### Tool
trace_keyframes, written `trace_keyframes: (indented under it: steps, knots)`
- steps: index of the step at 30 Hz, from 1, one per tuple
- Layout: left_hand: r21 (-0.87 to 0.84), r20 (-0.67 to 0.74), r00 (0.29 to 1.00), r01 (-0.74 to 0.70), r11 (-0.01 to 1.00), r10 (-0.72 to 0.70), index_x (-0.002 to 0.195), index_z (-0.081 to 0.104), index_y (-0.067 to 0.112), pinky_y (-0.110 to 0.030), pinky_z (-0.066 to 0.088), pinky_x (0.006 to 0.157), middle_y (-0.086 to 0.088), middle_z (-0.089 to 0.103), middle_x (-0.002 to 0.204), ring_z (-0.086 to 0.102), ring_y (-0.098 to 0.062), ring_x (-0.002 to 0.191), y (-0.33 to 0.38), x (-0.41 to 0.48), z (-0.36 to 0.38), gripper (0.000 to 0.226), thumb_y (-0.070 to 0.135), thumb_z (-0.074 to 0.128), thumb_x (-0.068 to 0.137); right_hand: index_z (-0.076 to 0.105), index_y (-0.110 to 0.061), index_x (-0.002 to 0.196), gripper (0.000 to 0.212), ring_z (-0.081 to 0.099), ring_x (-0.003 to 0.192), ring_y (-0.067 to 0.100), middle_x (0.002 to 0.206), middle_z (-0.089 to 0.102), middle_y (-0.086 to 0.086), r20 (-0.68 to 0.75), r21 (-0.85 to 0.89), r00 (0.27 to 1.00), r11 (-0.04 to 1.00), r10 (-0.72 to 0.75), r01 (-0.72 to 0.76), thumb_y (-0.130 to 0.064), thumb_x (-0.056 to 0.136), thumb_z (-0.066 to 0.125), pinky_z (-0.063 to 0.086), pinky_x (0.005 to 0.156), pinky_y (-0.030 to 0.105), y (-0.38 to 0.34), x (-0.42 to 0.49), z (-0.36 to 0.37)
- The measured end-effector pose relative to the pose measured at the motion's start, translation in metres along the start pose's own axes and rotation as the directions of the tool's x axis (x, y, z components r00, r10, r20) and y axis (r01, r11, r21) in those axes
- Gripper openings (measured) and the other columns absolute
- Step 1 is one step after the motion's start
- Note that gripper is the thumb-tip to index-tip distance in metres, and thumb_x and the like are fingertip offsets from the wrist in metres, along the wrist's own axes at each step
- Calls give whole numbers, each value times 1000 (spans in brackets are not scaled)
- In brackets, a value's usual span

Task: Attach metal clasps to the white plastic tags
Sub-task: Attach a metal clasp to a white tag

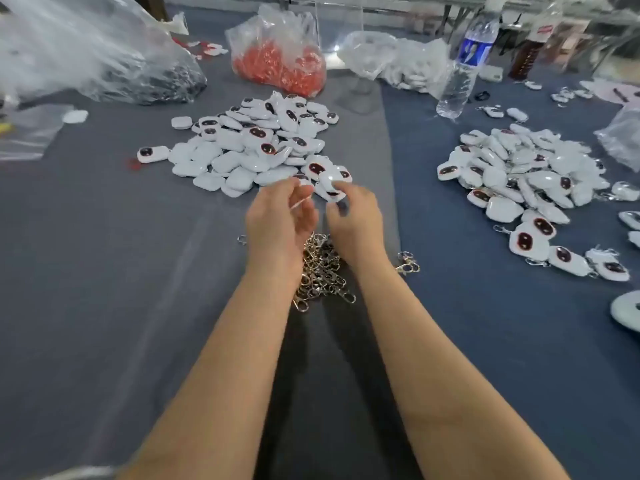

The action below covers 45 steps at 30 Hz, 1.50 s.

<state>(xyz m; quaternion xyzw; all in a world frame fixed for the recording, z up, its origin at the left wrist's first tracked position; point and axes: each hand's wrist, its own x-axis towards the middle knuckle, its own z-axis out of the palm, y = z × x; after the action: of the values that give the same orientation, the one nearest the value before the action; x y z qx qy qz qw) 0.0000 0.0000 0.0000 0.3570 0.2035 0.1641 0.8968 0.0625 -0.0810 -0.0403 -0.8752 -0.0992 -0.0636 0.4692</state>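
On the grey worktop (104, 271), the loose pile of white plastic tags (242, 147) fills the upper middle of the frame. A second pile (512, 174), clasps already on, lies at the right. The heap of metal clasps (322, 268) sits centre frame between my wrists. My right hand (356, 216) pinches a single tag (330, 190) at the pile's near edge. My left hand (277, 220) curls beside it, but blur hides whether it holds anything. I judge the tags light, rigid and glossy, so slippery: grip across the flat faces. The clasps tangle, so lift one by its ring.

Clasp pile (322, 271) partly behind left wrist (273, 268); white disc (625, 311) off right edge.
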Motion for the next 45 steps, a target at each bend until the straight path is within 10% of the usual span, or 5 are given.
trace_keyframes:
  steps: [10, 23, 27, 38, 45]
  knots:
    - [233, -78, 987, -122, 965, 144, 96, 53, 2, -15, 43, 44, -7, 58, 73, 50, -4, 45, -38, 68, 12, 9, 1, 44, 93, 54, -22, 131, 43, 48, 118, 25, 133, 53, 3, -68, -226, 996, 973, -56, 39, -14, 89, 49, 38, 91, 33, 18, 36, 22]
    - [719, 396, 884, -467, 515, 248, 121, 59, 14, -16, 45, 91, 0, 60, 117, 56, -7, 103, -26, 53, 11, 29, 18, 57, 92, 64, -21, 91, 13, 67, 67, 9, 74, 67, -7, -67, 327, 997, 945, 27, -3, -17, 95, 52, 56, 76, 31, 6, 14, -32]
    - [718, 349, 916, -396, 572, 196, 110, 61, 6, -17, 52, 62, -5, 62, 96, 59, -9, 78, -28, 42, 4, 21, 16, 59, 91, 60, -14, 88, 5, 69, 59, 10, 63, 69, -3, 45, 519, 987, 841, 153, -154, -13, 93, 58, 54, 58, 21, 4, -5, -39]
    - [355, 141, 987, -117, 927, 71, 118, 43, 11, -21, 56, 58, -8, 67, 90, 72, -13, 68, -26, 41, -3, 23, 5, 46, 96, 60, -18, 96, 13, 53, 98, 26, 103, 59, 6, 41, -460, 999, 888, 10, 10, -29, 93, 53, 45, 86, 42, 20, -15, -15]
    - [525, 338, 936, -273, 806, 97, 99, 63, 28, -21, 56, 66, -7, 62, 114, 70, -12, 88, -29, 29, -5, 31, 5, 42, 96, 60, -26, 76, 18, 63, 73, 12, 73, 66, -4, -54, 386, 991, 918, 122, -93, -15, 91, 61, 53, 72, 28, 18, -18, -33]
